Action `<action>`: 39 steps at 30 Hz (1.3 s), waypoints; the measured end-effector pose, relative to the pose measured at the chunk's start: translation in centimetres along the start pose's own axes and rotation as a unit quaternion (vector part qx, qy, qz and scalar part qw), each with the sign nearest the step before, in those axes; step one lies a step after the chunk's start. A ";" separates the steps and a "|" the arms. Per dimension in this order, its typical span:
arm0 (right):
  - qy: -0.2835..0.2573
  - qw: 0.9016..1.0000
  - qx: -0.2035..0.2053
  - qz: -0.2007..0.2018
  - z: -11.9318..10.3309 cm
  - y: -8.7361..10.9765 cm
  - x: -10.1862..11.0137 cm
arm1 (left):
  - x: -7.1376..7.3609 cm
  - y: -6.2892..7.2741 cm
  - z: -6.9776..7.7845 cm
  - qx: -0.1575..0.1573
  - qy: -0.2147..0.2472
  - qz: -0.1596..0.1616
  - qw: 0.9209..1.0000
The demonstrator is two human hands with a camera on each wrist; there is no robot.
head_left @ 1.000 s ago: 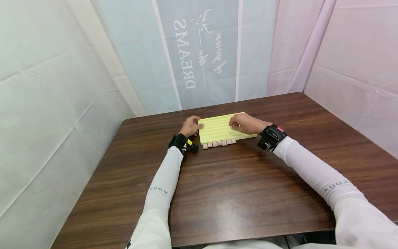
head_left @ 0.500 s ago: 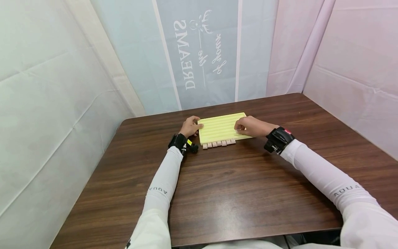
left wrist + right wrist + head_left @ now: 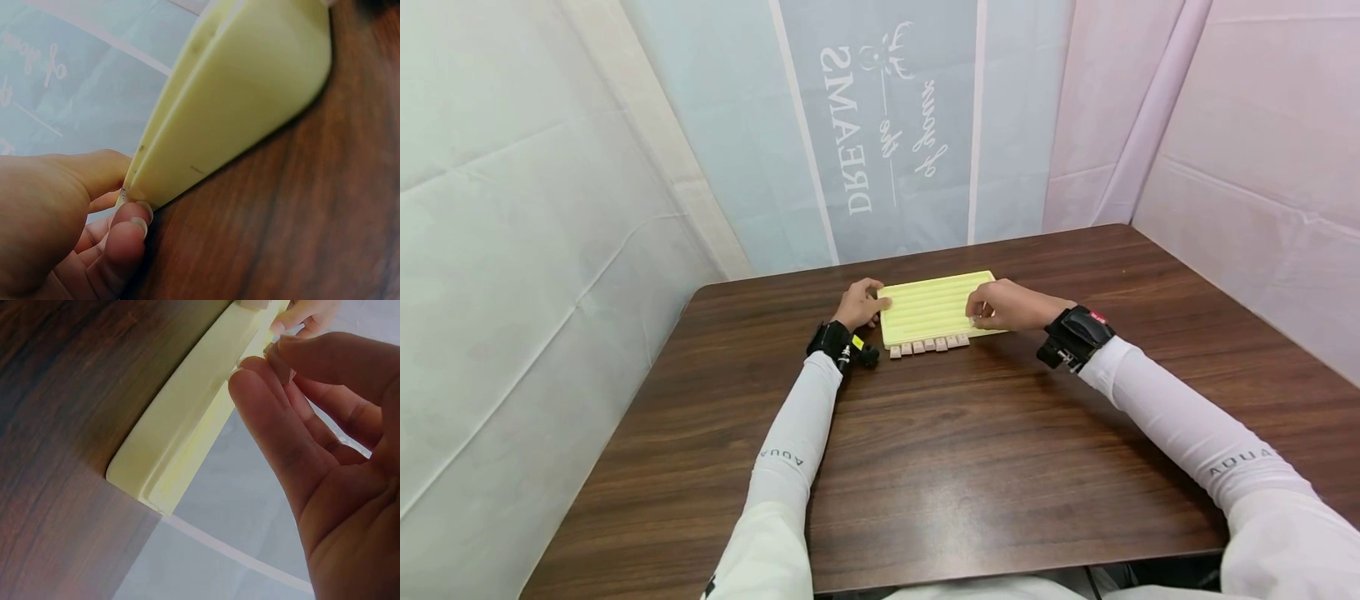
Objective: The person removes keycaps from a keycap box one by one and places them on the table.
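Observation:
A yellow ridged tray point(image 3: 922, 310) lies on the table, its grooves running left to right. My left hand point(image 3: 856, 306) grips the tray's left end; in the left wrist view the thumb lies at the rim and the fingertips point(image 3: 128, 240) are against the outer wall. Over the tray's right part, my right hand point(image 3: 1013, 306) pinches a small pinkish-beige keycap point(image 3: 281, 365) between thumb and fingers, close above the near rim. Several similar keycaps point(image 3: 929, 345) sit in a row along the tray's near side, towards its left.
The dark wood table point(image 3: 925, 467) extends on all sides of the tray. White curtains point(image 3: 535, 250) stand at left and right, and a blue printed cloth point(image 3: 910, 125) hangs behind. A black wrist camera point(image 3: 867, 357) juts out near the tray's left end.
My right hand has shifted right and slightly nearer along the tray, then stayed nearly still over the last half second. The left hand and the keycap row hold their places.

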State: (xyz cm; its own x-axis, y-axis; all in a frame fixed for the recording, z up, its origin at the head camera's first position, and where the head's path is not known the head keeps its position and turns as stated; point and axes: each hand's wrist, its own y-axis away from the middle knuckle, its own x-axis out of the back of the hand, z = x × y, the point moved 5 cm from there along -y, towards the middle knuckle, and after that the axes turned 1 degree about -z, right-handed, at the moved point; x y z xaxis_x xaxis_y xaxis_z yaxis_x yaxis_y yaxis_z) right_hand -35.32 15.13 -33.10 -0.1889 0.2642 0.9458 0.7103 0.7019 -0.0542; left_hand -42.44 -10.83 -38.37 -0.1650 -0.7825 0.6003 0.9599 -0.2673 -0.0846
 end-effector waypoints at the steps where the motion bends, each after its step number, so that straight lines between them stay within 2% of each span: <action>1: -0.002 1.000 0.002 -0.002 -0.1 0.0 0.0 | 0.0 0.0 -0.1 0.000 -0.001 -0.001 1.000; 4: -0.009 1.000 0.000 -0.011 -0.2 0.1 -0.1 | 0.0 -0.1 -0.1 -0.002 -0.002 0.000 1.000; 12: -0.064 0.995 -0.040 -0.064 -0.4 0.1 -0.8 | 0.0 0.3 0.0 -0.001 -0.006 0.003 1.000; 21: -0.033 0.997 -0.031 -0.062 -0.2 -0.2 -1.1 | 0.1 0.3 0.2 -0.005 -0.004 0.005 1.000; 39: -0.004 0.999 -0.015 -0.052 -0.4 -0.5 -1.7 | 0.0 0.1 -0.1 -0.005 0.002 0.004 1.000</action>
State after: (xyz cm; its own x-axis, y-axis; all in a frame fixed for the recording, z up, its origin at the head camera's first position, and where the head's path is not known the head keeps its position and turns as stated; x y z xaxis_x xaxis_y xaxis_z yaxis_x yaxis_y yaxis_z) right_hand -35.14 14.09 -34.52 -0.2685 0.1954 0.9433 0.7062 0.7059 0.0548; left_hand -42.33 -10.97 -38.49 -0.1581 -0.7865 0.5970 0.9589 -0.2665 -0.0972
